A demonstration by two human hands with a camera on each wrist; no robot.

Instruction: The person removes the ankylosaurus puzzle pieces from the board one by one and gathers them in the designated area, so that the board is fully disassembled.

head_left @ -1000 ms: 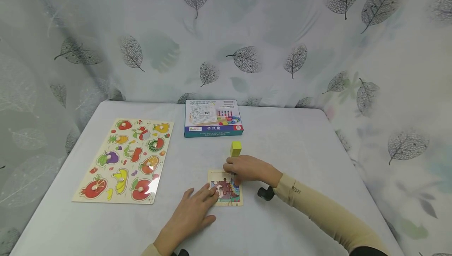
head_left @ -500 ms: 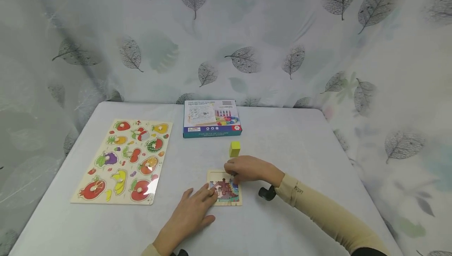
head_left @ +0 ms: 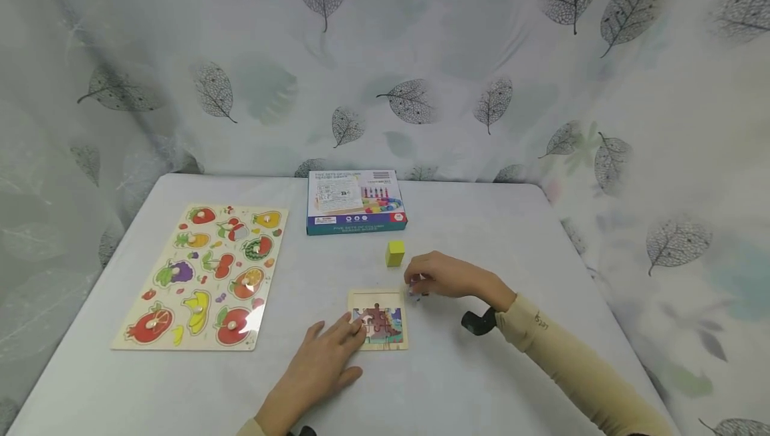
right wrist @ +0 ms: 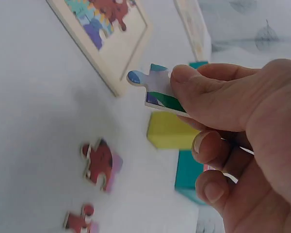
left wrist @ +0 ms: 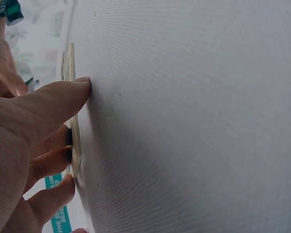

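Note:
My right hand [head_left: 444, 277] is just right of the puzzle tray [head_left: 377, 293], pinching a jigsaw piece [right wrist: 160, 90] between thumb and fingers. That piece shows blue, white, green and purple in the right wrist view. The square wooden tray holds joined pieces with a red-brown dinosaur picture [head_left: 379, 322]; a bare strip shows along its far side. My left hand [head_left: 325, 366] lies with fingers spread and fingertips on the tray's left edge. In the left wrist view, its thumb rests by the tray's rim [left wrist: 75, 136].
Two loose red and pink jigsaw pieces, one a fuller piece [right wrist: 101, 164], lie on the table beside the tray. A yellow block [head_left: 394, 254] stands beyond the tray. Farther back is a flat toy box [head_left: 356, 202]. A fruit peg board [head_left: 204, 275] lies at left.
My right hand has moved right, from over the tray's far right corner to the table beside it. The left hand stays on the tray's edge. The head view has shifted slightly.

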